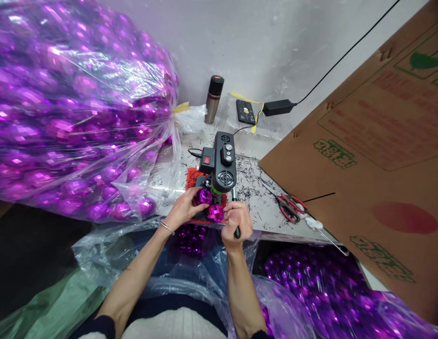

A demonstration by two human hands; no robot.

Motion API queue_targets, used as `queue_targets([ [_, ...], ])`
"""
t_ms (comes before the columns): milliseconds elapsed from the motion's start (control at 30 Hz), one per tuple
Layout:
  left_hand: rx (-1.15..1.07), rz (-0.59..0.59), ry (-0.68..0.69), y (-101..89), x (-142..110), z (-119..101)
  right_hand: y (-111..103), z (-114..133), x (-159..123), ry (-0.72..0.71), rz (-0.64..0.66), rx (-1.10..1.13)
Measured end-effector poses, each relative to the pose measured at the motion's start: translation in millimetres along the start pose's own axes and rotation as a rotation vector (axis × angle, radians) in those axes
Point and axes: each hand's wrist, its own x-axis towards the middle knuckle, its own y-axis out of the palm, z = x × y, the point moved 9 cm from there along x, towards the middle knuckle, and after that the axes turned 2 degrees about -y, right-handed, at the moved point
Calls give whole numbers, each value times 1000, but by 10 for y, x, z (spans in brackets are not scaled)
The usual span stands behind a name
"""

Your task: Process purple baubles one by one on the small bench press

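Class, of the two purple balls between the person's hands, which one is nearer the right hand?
The lower ball, close beside the right hand. The other ball, higher and further left in the picture, is held by the left hand.

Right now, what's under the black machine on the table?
A red mat shows around the machine, lying on the white table. The left hand and two purple balls hide part of the mat; whatever sits directly beneath the machine is covered.

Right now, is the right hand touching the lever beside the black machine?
Touching. The head view shows the right hand closed around the lever, with its black end poking out below the fist and metal shaft above.
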Motion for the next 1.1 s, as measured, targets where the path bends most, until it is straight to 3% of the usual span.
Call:
queue_targets([
  [400, 44, -7, 97, 74, -12, 1, -36, 57, 233, 120, -29, -21],
  [600, 88, -53, 147, 226, 3, -26, -47, 59, 348, 156, -32, 6],
  [833, 1, -105, 90, 317, -23, 82, -51, 82, 340, 126, -36, 35],
  [1100, -22, 35, 155, 289, 38, 50, -55, 71, 248, 92, -12, 7],
])
